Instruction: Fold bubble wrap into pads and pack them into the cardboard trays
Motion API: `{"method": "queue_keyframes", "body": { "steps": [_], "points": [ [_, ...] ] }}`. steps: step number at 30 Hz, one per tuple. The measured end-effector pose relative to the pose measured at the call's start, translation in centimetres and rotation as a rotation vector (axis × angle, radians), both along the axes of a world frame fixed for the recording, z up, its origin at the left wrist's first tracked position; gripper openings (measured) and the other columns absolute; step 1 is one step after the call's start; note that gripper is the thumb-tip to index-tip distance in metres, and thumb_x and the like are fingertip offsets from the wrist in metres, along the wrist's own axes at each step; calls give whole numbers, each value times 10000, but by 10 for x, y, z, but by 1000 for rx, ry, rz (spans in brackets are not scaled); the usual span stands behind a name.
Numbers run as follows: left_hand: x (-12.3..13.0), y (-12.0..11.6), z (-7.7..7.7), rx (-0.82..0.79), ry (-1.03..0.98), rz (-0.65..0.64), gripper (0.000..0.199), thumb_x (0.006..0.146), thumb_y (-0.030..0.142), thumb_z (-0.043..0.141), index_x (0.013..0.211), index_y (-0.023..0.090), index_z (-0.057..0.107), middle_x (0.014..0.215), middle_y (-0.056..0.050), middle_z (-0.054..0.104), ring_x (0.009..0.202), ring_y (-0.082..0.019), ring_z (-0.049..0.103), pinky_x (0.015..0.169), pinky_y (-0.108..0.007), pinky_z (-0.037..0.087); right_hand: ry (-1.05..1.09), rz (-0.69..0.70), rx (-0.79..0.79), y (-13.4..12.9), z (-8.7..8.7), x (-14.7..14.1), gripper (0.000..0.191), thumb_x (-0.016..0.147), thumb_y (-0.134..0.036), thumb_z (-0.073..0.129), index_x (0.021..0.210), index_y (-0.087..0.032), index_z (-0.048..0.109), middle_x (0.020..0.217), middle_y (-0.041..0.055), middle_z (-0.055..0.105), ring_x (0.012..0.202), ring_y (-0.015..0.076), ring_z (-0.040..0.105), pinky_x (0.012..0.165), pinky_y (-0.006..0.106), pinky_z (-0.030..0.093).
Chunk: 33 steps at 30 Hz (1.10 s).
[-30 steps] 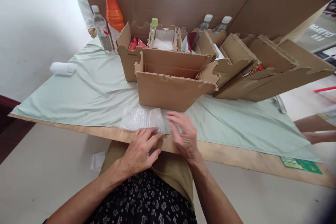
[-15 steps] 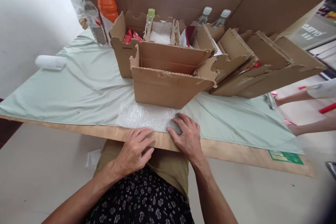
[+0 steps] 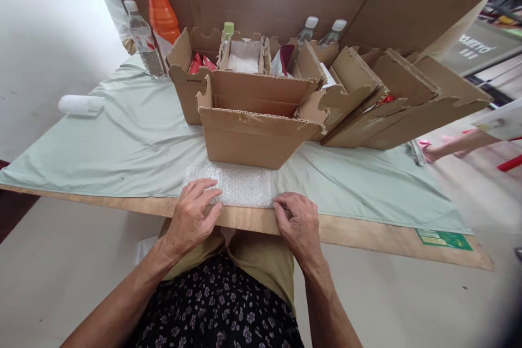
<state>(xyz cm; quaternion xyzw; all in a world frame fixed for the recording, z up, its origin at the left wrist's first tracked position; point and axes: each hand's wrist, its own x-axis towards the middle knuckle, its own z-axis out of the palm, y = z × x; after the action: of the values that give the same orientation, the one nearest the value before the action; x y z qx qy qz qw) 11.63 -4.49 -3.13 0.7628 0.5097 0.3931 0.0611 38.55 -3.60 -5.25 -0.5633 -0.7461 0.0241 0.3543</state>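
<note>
A flat clear piece of bubble wrap (image 3: 245, 187) lies on the pale green cloth at the table's front edge. My left hand (image 3: 194, 209) rests over its left end, fingers apart and thumb stretched out, holding nothing. By the right corner of the wrap is my right hand (image 3: 298, 223), fingers curled and thumb against the index finger. What this pinch holds, if anything, is hidden. Just behind the wrap stands an open cardboard box (image 3: 256, 138) with a low, jagged-cut front.
More cut cardboard boxes (image 3: 354, 100) with packets stand behind. At the back left are an orange bottle (image 3: 162, 13) and a clear bottle (image 3: 144, 41). A white roll (image 3: 81, 105) lies left on the cloth (image 3: 134, 147). Another person's leg (image 3: 460, 144) shows at right.
My left hand has moved left and forward onto the wrap's left end. The right hand has slid off the wrap to its right corner, its fingers curling in.
</note>
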Motion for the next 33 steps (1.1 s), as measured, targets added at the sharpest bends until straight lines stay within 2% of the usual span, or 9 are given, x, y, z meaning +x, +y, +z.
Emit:
{"method": "queue_keyframes", "body": {
  "steps": [3,7,10,14,17,20,23,26,33],
  "points": [
    [-3,9,-6,-35,80,58,204,964,213,595,1128,191,714,1260,-136,715,1221,-326,634,1047,-548,535,-16,-34,-26,13,0,-1,162,1002,-280,545,1028,-230,697,1060,68,765,1030,269,652,891,411,430],
    [-5,14,-20,-87,196,75,236,972,226,558,1141,182,716,1300,-152,705,1283,-365,605,1038,-564,523,-130,-53,-54,39,-8,-13,261,991,-322,586,1169,-176,710,1249,149,733,1122,334,626,927,466,440],
    [-5,13,-27,-77,234,79,245,990,234,540,1164,178,703,1342,-152,693,1309,-359,597,1043,-539,516,-140,-52,-36,46,-13,-21,194,992,-290,585,1075,-197,734,1241,133,737,1112,324,629,925,461,437],
    [-6,11,-29,-47,220,86,225,988,229,547,1138,167,703,1325,-155,701,1298,-348,609,1039,-517,515,0,-38,-7,39,-15,-18,191,999,-222,541,939,-225,722,1204,89,749,1082,272,647,941,431,432],
    [-6,11,-29,-38,209,83,212,988,223,553,1126,171,705,1316,-151,706,1302,-344,611,1039,-515,510,48,-33,-43,38,-15,-16,190,1009,-271,544,1066,-212,715,1220,102,742,1109,281,641,952,436,437],
    [-6,11,-31,-36,198,75,204,984,223,561,1122,185,707,1309,-142,712,1305,-341,611,1041,-517,505,-14,-80,-73,44,-17,-19,272,995,-341,581,1180,-185,706,1275,146,712,1152,327,602,962,471,433],
    [-6,11,-31,-28,188,72,196,976,218,570,1108,193,713,1300,-137,718,1292,-338,620,1043,-517,506,-53,-103,-82,51,-17,-25,215,977,-318,602,1076,-188,742,1229,155,717,1122,341,593,918,474,431],
    [-5,11,-32,-17,175,76,186,968,211,578,1096,202,714,1288,-130,721,1284,-335,628,1046,-520,508,-21,-100,-50,50,-15,-29,182,982,-272,583,986,-212,755,1213,131,721,1105,316,596,907,458,431],
    [-8,8,-35,59,104,140,371,941,208,627,1311,212,611,1419,-172,625,1378,-363,566,1123,-571,475,87,-85,129,40,-6,-26,226,1006,-243,576,973,-273,797,1234,81,736,1068,266,649,941,449,449]
  ]
}}
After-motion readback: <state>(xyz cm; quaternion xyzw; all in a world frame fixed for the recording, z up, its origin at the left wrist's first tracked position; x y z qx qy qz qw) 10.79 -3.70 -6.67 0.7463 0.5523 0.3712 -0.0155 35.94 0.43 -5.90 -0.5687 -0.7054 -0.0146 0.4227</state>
